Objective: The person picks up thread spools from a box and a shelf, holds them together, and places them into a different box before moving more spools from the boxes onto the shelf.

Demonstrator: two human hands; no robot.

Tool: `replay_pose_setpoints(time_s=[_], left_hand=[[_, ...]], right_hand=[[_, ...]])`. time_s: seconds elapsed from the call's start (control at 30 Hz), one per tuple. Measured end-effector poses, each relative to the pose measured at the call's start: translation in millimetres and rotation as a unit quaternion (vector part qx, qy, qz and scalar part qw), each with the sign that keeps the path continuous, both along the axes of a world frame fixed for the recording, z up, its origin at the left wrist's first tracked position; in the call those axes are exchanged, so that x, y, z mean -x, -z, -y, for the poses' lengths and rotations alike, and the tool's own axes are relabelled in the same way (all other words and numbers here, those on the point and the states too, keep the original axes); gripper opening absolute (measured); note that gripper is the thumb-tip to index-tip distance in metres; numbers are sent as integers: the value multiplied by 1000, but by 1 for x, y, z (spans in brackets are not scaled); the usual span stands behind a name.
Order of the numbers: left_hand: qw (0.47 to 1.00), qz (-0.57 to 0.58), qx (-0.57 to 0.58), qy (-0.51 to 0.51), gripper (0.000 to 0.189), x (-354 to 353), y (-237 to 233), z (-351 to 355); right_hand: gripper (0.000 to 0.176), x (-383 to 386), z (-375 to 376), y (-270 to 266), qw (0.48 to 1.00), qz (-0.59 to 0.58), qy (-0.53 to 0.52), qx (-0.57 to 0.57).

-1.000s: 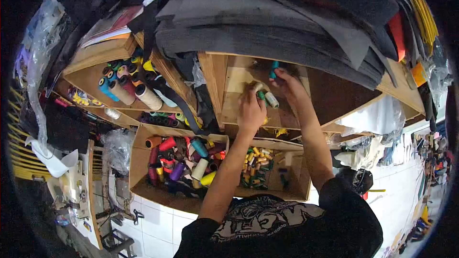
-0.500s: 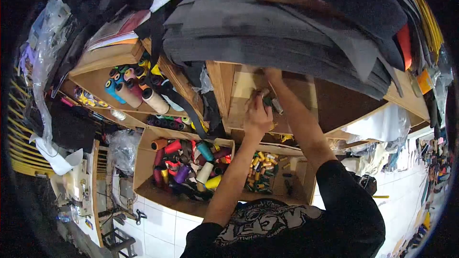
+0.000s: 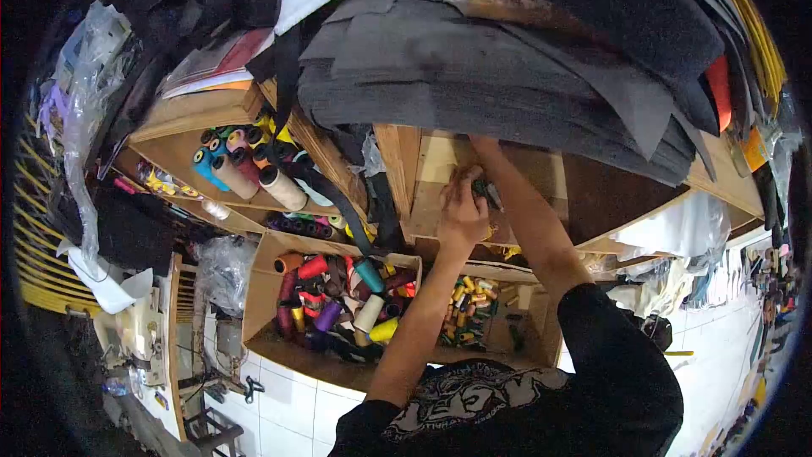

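My left hand (image 3: 463,213) is at the front of a wooden shelf compartment (image 3: 436,159), its fingers curled round small dark green thread spools (image 3: 484,193). How many it holds I cannot make out. My right hand (image 3: 482,145) reaches deeper into the same compartment; its fingers are hidden under the overhanging stack of dark grey fabric (image 3: 507,89). Below my forearms a cardboard box (image 3: 338,368) holds large thread cones, among them a cream cone (image 3: 369,313) and a purple cone (image 3: 328,316). Small yellow and green spools (image 3: 463,305) lie in its right section.
More thread cones (image 3: 283,189) lie in the shelf on the left, with a black strap (image 3: 337,195) hanging beside them. Clear plastic wrap (image 3: 668,224) bulges from the lower right shelf. A sewing machine (image 3: 131,334) stands at far left. White tiles (image 3: 288,398) cover the floor.
The view has shifted slightly, so the shelf and box appear a little further right and lower. My left hand stays at the compartment with its fingers curled; my right remains reaching inside.
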State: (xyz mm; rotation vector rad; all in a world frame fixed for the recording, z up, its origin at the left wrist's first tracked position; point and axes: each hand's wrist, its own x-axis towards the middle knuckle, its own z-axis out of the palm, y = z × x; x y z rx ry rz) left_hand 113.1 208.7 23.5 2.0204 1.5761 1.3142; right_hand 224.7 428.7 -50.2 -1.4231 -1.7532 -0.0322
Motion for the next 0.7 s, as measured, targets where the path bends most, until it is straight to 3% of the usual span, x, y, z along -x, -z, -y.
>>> replay_pose_setpoints(time_s=[0.07,0.17,0.27,0.3,0.5,0.57,0.63,0.7], left_hand=[[1000,16,-17,0,43,-1,2,-1],[996,26,85,19,47,-1,2,-1],[997,56,-25,44,44,2,0,-2],[999,39,-1,27,44,0,5,-4],[999,32,-11,25,39,-3,12,-9],[999,32,30,28,40,-2,14,-10],[991,12,128,38,41,1,-1,-3],[995,-22,92,16,41,-1,8,-3]], right_hand=[[44,-2,2,-3,1000,0,-2,-4],[45,-10,9,-14,1000,2,-20,-9],[45,-27,38,-43,998,16,-64,4],[46,-34,53,-58,996,22,-88,16],[47,-70,139,-103,940,124,-193,253],[54,-67,158,-111,874,63,-197,440],[43,-67,168,-91,889,60,-159,426],[37,-61,181,-101,901,50,-111,417]])
